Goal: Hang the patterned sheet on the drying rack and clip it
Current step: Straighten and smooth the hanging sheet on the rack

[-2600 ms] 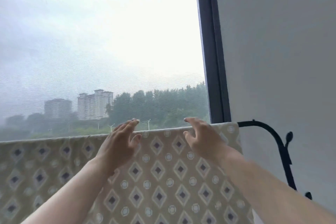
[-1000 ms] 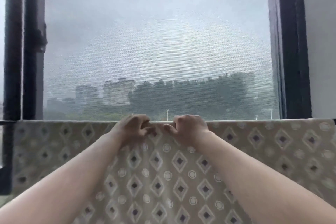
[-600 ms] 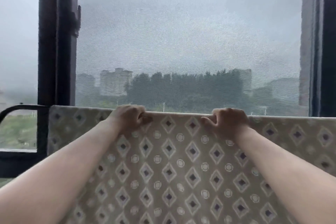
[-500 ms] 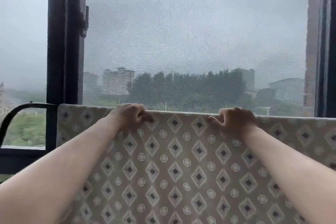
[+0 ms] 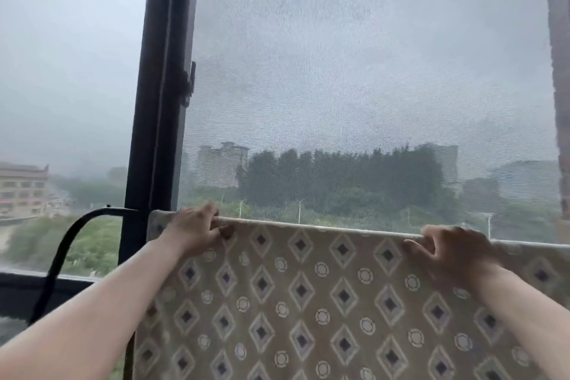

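The patterned sheet (image 5: 308,302) hangs over the top rail of the drying rack (image 5: 59,256), filling the view from 3 to 8 o'clock. The left hand (image 5: 194,233) grips the sheet's top fold near its left edge, at 9 o'clock. The right hand (image 5: 450,251) grips the same fold at 3 o'clock. Past the sheet's left edge, bare black rail curves down in front of the window frame (image 5: 160,86).

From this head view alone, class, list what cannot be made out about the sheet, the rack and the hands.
Head view throughout:
Drying rack: its top bar is covered by the patterned sheet; only the black curved end shows.
Sheet: bottom and right end cut off by the frame edges.
Left hand and right hand: whatever reaches behind the top edge is hidden by the sheet.
Clips: none in view.
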